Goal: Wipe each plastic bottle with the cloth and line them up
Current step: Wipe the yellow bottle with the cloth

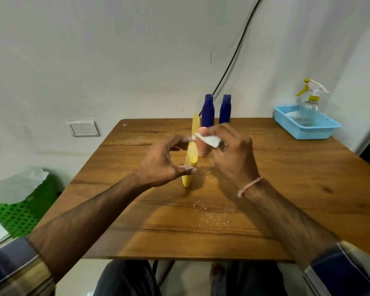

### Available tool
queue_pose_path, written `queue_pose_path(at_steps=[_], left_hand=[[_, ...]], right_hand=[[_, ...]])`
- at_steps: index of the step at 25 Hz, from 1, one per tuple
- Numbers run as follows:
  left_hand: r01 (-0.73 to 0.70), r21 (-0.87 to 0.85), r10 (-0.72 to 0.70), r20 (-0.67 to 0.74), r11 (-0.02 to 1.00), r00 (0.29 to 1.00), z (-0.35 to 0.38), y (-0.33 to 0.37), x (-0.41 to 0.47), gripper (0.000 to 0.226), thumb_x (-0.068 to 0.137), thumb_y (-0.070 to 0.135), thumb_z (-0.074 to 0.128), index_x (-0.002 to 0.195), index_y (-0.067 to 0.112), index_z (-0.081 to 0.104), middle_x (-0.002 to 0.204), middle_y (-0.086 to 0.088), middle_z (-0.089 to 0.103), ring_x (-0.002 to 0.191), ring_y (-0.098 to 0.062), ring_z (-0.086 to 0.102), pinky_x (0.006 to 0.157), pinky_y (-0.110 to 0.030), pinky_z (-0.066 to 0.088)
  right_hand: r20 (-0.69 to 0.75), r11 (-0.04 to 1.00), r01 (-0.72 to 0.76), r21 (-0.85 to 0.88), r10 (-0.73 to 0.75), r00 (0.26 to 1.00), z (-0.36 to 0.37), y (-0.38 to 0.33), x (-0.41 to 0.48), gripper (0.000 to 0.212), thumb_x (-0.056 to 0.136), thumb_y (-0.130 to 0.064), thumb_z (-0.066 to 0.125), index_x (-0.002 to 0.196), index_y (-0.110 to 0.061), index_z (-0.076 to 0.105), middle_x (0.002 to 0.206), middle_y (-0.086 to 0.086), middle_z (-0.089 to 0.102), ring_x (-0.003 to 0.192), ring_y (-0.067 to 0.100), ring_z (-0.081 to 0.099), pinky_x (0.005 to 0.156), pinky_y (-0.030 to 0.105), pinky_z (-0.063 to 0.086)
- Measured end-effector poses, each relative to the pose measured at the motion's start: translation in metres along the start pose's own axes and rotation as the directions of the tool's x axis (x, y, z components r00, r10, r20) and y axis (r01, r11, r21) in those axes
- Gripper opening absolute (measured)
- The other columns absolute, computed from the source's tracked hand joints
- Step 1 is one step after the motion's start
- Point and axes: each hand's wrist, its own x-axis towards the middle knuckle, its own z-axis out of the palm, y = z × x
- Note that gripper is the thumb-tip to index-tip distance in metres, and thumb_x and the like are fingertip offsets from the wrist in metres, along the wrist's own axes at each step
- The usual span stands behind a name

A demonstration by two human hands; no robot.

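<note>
A yellow plastic bottle (188,167) stands slightly tilted at the middle of the wooden table (286,189). My left hand (162,163) curves round it, with the thumb on its body and the fingers by its cap. My right hand (233,154) hovers just to the right and pinches a small white cloth (209,141). Directly behind the cloth stands a pink bottle (201,148), partly hidden. Further back are a second yellow bottle (195,124) and two dark blue bottles (208,110) (225,108), all upright in a rough line.
A light blue tray (320,131) at the table's far right corner holds a clear spray bottle (308,107). A green basket (19,212) with a plastic bag sits on the floor at the left. Crumbs lie scattered on the table in front of me. A black cable runs down the wall.
</note>
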Motion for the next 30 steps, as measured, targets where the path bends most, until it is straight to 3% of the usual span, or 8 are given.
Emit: queue_pose_path(at_steps=[2,6,10,14,19,23,25,30], left_hand=[[0.016,-0.033,-0.017,-0.023,0.999,1.000,0.006,0.007,-0.004,0.069,0.066,0.038,0.092,0.126,0.019,0.064,0.121,0.008,0.070,0.113,-0.005,0.064,0.102,-0.038,0.054],[0.055,-0.090,-0.063,-0.089,0.994,0.994,0.011,0.010,-0.009,0.065,0.062,0.029,0.096,0.120,0.019,0.068,0.115,0.010,0.073,0.110,-0.002,0.066,0.101,-0.034,0.055],[0.030,-0.119,-0.044,-0.123,0.992,0.991,0.013,0.011,-0.010,0.062,0.063,0.032,0.092,0.119,0.018,0.070,0.113,0.010,0.073,0.106,-0.002,0.068,0.098,-0.034,0.057],[0.048,-0.123,-0.065,-0.144,0.991,0.987,0.015,0.012,-0.009,0.060,0.064,0.036,0.089,0.118,0.018,0.070,0.112,0.007,0.074,0.104,-0.004,0.068,0.097,-0.032,0.057],[0.101,-0.146,-0.120,-0.127,0.984,0.985,0.013,0.009,-0.008,0.067,0.064,0.024,0.094,0.125,0.018,0.067,0.119,0.005,0.072,0.111,-0.007,0.067,0.101,-0.032,0.054],[0.117,-0.194,-0.142,-0.117,0.974,0.983,0.014,0.011,-0.009,0.066,0.064,0.019,0.093,0.125,0.018,0.068,0.120,0.007,0.073,0.113,-0.005,0.066,0.102,-0.036,0.054],[0.107,-0.198,-0.132,-0.119,0.974,0.984,0.016,0.009,-0.008,0.066,0.059,0.027,0.090,0.121,0.020,0.070,0.115,0.009,0.074,0.110,-0.006,0.067,0.099,-0.040,0.056],[0.110,-0.213,-0.139,-0.125,0.971,0.982,0.022,0.010,-0.004,0.064,0.063,0.037,0.091,0.120,0.017,0.070,0.113,0.006,0.074,0.105,-0.005,0.068,0.097,-0.036,0.058]], right_hand=[[0.141,0.985,0.131,-0.109,-0.116,0.983,-0.003,-0.011,0.014,0.029,0.078,0.002,0.075,0.106,-0.006,0.071,0.106,0.011,0.069,0.100,0.023,0.065,0.091,0.026,0.048],[0.369,0.952,0.181,-0.247,-0.080,0.926,-0.002,-0.024,0.006,0.036,0.082,-0.006,0.072,0.118,-0.005,0.068,0.114,0.017,0.067,0.108,0.032,0.061,0.095,0.043,0.052],[0.363,0.905,0.279,-0.320,-0.155,0.919,-0.008,-0.037,-0.014,0.032,0.078,-0.010,0.073,0.109,-0.005,0.072,0.104,0.016,0.070,0.100,0.031,0.062,0.083,0.043,0.056],[0.405,0.971,0.183,-0.154,-0.107,0.908,-0.027,-0.045,-0.023,0.027,0.076,0.000,0.075,0.102,-0.008,0.075,0.097,0.009,0.074,0.092,0.022,0.066,0.083,0.034,0.054],[0.222,0.961,0.161,-0.225,-0.110,0.969,-0.021,-0.035,0.017,0.030,0.078,-0.002,0.076,0.107,-0.006,0.073,0.101,0.012,0.072,0.094,0.026,0.066,0.089,0.039,0.056],[0.435,0.936,0.232,-0.266,-0.099,0.895,0.002,-0.041,0.011,0.042,0.079,-0.013,0.079,0.119,-0.008,0.069,0.114,0.012,0.071,0.111,0.028,0.062,0.099,0.044,0.050],[0.451,0.942,0.222,-0.251,-0.089,0.888,-0.001,-0.040,0.002,0.041,0.079,-0.014,0.079,0.118,-0.009,0.070,0.117,0.010,0.071,0.114,0.027,0.061,0.101,0.043,0.049],[0.462,0.970,0.209,-0.122,-0.131,0.877,-0.029,-0.043,-0.014,0.031,0.077,0.000,0.076,0.106,-0.011,0.076,0.103,0.006,0.075,0.100,0.020,0.068,0.091,0.030,0.050]])
